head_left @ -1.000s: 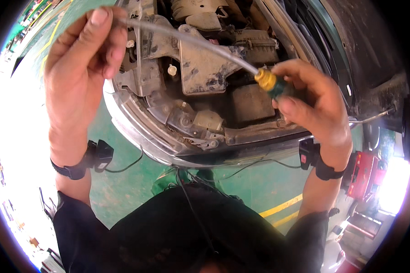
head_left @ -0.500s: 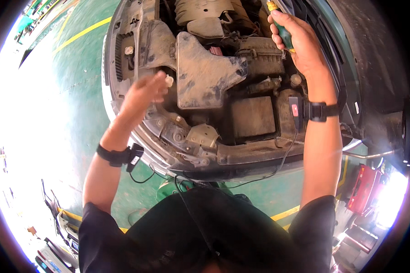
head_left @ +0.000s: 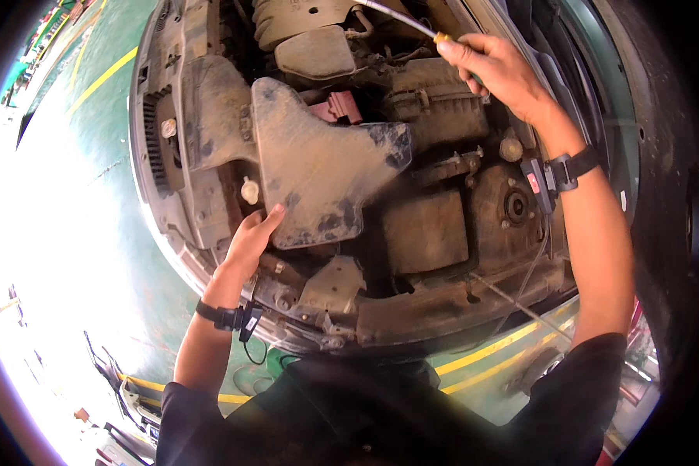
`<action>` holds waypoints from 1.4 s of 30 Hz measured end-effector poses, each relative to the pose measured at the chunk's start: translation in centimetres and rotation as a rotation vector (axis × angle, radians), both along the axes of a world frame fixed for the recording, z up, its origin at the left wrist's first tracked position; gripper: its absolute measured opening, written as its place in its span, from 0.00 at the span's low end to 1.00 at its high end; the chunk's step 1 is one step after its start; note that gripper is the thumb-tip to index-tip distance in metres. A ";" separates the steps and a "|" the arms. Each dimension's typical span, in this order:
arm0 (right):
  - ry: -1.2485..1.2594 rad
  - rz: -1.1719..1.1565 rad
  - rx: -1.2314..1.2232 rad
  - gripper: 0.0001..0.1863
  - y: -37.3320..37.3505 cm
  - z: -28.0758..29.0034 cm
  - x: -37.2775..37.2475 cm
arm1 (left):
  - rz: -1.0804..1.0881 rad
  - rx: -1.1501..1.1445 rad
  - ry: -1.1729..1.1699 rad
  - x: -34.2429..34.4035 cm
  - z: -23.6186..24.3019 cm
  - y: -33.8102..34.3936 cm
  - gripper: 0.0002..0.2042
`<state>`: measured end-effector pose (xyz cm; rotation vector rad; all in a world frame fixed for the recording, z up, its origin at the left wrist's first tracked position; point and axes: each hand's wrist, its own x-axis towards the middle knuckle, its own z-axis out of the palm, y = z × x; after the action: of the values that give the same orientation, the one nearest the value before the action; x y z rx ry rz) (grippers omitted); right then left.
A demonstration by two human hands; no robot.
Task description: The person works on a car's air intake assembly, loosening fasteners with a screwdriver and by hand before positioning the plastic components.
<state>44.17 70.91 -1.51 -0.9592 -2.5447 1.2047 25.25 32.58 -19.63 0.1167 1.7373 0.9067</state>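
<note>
My left hand (head_left: 248, 245) grips the lower left corner of a dusty, irregular-shaped plastic engine cover (head_left: 311, 171). Its thumb lies on top of the cover, while the other fingers are mostly hidden below the edge. The cover looks raised off the parts around it, and a reddish part (head_left: 338, 107) shows past its far edge. Above the far right of the engine bay, my right hand (head_left: 497, 74) is closed around a screwdriver (head_left: 400, 17). Its long metal shaft points to the far left, and most of the handle is inside my fist.
Beside the cover's left edge is a white cap (head_left: 250, 190). A boxy battery-like block (head_left: 427, 233) and a round strut mount (head_left: 516, 206) sit nearer and to the right. A thin rod (head_left: 520, 307) slants across the bay's near edge. Cables hang from my wristbands.
My left hand has moved from by the white cap onto the cover's corner, and the cover appears lifted. The screwdriver has swung so its shaft shows. The view has shifted closer.
</note>
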 end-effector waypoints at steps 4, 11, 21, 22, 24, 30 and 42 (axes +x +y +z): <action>-0.104 -0.011 -0.048 0.31 2.8 -3.0 2.5 | 0.084 0.215 -0.160 1.1 -0.9 2.2 0.31; -0.198 -0.087 -0.262 0.32 4.6 -9.1 6.6 | 0.369 0.221 -0.234 1.6 -2.7 2.7 0.39; -0.105 -0.209 -0.580 0.26 4.9 -14.6 8.7 | 0.392 0.190 -0.274 0.6 -3.0 3.1 0.45; -0.092 -0.195 -0.609 0.25 4.8 -14.8 8.7 | 0.398 0.197 -0.285 0.5 -2.9 3.1 0.46; -0.129 -0.181 -0.614 0.22 4.6 -14.8 9.1 | 0.379 0.190 -0.346 -0.1 -3.5 2.7 0.47; -0.210 -0.150 -0.495 0.17 4.5 -13.7 10.4 | 0.463 0.195 -0.464 -0.7 -3.9 1.5 0.45; -0.239 0.096 -0.064 0.18 4.2 -14.5 9.9 | 0.468 0.139 -0.533 -0.9 -3.7 1.1 0.42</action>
<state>54.09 75.15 -16.04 -1.0650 -2.7809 1.2736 24.32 33.73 -23.33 -0.4243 1.2155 1.2631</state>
